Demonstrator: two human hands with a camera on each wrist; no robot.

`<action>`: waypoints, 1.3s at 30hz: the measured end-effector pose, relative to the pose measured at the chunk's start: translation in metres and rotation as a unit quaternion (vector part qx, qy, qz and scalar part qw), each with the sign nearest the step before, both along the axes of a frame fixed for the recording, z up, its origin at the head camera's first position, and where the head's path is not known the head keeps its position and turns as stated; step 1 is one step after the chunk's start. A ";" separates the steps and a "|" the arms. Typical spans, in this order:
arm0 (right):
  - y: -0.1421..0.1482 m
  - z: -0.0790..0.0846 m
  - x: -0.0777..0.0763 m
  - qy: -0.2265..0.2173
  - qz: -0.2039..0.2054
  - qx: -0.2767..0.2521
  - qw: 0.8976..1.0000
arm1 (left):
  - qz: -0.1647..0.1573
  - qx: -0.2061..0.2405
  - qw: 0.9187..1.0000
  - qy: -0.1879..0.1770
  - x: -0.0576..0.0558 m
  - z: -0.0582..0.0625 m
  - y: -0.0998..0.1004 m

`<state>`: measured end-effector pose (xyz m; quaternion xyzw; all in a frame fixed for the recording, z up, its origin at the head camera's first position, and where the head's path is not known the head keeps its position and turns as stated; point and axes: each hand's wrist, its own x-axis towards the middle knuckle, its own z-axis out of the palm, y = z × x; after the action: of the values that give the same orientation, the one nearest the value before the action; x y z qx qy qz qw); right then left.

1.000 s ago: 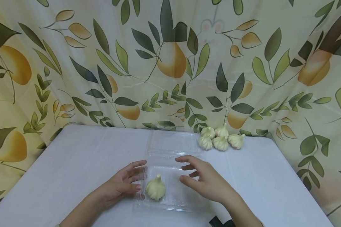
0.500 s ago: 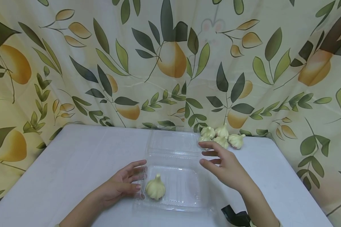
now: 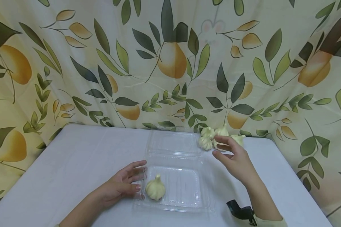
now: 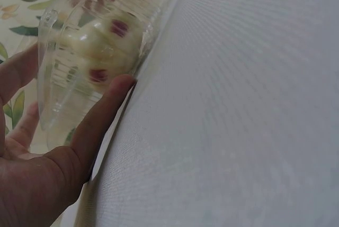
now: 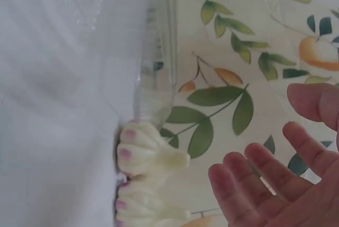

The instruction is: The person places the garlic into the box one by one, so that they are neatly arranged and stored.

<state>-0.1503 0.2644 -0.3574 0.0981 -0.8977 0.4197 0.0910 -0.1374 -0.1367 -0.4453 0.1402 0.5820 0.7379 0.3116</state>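
A clear plastic clamshell box [image 3: 182, 186] lies opened flat, its lid [image 3: 173, 142] toward the back. One garlic bulb [image 3: 155, 188] sits in the left part of its base. Touching the box's left side, my left hand [image 3: 120, 183] keeps its fingers fairly straight; in the left wrist view the thumb [image 4: 103, 116] lies along the wall beside the bulb. My right hand [image 3: 233, 157] hovers in front of a cluster of garlic bulbs [image 3: 206, 143] at the back, partly hiding some. Its fingers are extended and hold nothing; in the right wrist view two bulbs [image 5: 148, 150] are near them.
A white-covered table [image 3: 74, 164] carries everything. Behind it hangs a curtain [image 3: 130, 63] with a fruit and leaf print. A black device [image 3: 240, 210] is strapped at the right wrist, above the table.
My right hand has moved from above the box to the right and back, over to the garlic cluster. The left hand, the box and the bulb inside it have stayed put.
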 end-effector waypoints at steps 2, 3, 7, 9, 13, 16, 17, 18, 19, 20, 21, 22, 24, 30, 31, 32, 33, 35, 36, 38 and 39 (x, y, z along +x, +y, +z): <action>0.003 -0.003 -0.003 -0.004 -0.013 0.000 1.000 | 0.001 -0.004 1.000 -0.004 0.000 0.000 0.000; 0.005 -0.004 -0.004 -0.001 -0.020 0.002 1.000 | 0.002 -0.006 1.000 -0.005 0.000 0.000 0.000; 0.011 -0.010 -0.008 0.014 -0.044 -0.001 0.999 | 0.001 -0.012 1.000 -0.007 0.001 0.000 0.000; 0.014 -0.012 -0.009 0.024 -0.055 -0.010 0.998 | 0.001 -0.012 1.000 -0.006 0.000 0.000 0.000; 0.019 -0.016 -0.011 0.029 -0.071 -0.033 0.997 | 0.001 -0.013 1.000 -0.007 0.000 0.000 0.000; 0.023 -0.018 -0.012 0.024 -0.082 -0.044 0.995 | 0.002 -0.014 1.000 -0.009 0.000 0.000 0.000; 0.025 -0.019 -0.013 0.022 -0.087 -0.046 0.995 | 0.002 -0.014 1.000 -0.010 0.000 0.000 0.000; 0.026 -0.020 -0.014 0.020 -0.092 -0.048 0.994 | 0.003 -0.014 1.000 -0.010 0.000 0.000 0.000; 0.028 -0.021 -0.014 0.018 -0.097 -0.048 0.994 | 0.003 -0.014 1.000 -0.011 0.000 -0.001 0.000; 0.030 -0.022 -0.015 0.014 -0.104 -0.051 0.993 | 0.003 -0.014 1.000 -0.011 0.000 -0.001 -0.001; 0.031 -0.023 -0.015 0.011 -0.109 -0.053 0.993 | 0.002 -0.013 1.000 -0.011 0.000 -0.001 -0.001; 0.033 -0.024 -0.016 0.009 -0.115 -0.056 0.992 | 0.002 -0.012 1.000 -0.011 0.000 -0.001 -0.001; 0.036 -0.025 -0.016 0.005 -0.125 -0.061 0.990 | 0.001 -0.010 1.000 -0.011 0.000 -0.001 -0.001; 0.042 -0.028 -0.017 -0.008 -0.143 -0.067 0.987 | -0.002 -0.005 1.000 -0.009 0.000 -0.001 -0.001; 0.043 -0.028 -0.018 -0.009 -0.145 -0.068 0.987 | -0.002 -0.005 1.000 -0.008 0.000 -0.001 -0.001; 0.044 -0.029 -0.018 -0.010 -0.146 -0.069 0.987 | -0.002 -0.004 1.000 -0.007 0.000 0.000 0.000; 0.046 -0.030 -0.019 -0.010 -0.147 -0.069 0.987 | -0.002 -0.004 1.000 -0.006 0.000 0.000 0.000; 0.048 -0.032 -0.020 -0.011 -0.147 -0.069 0.987 | -0.002 -0.003 1.000 -0.006 0.001 0.000 0.000; 0.049 -0.033 -0.021 -0.011 -0.147 -0.071 0.987 | -0.001 -0.003 1.000 -0.005 0.001 0.001 0.000; 0.051 -0.035 -0.022 -0.014 -0.147 -0.073 0.986 | -0.001 -0.002 1.000 -0.006 0.001 0.001 0.000; 0.052 -0.036 -0.022 -0.016 -0.147 -0.075 0.986 | 0.000 -0.002 1.000 -0.006 0.001 0.002 0.000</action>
<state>-0.1724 0.3161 -0.3937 -0.0488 -0.8698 0.4693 0.1442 -0.1368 -0.1370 -0.4436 0.1351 0.5815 0.7375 0.3156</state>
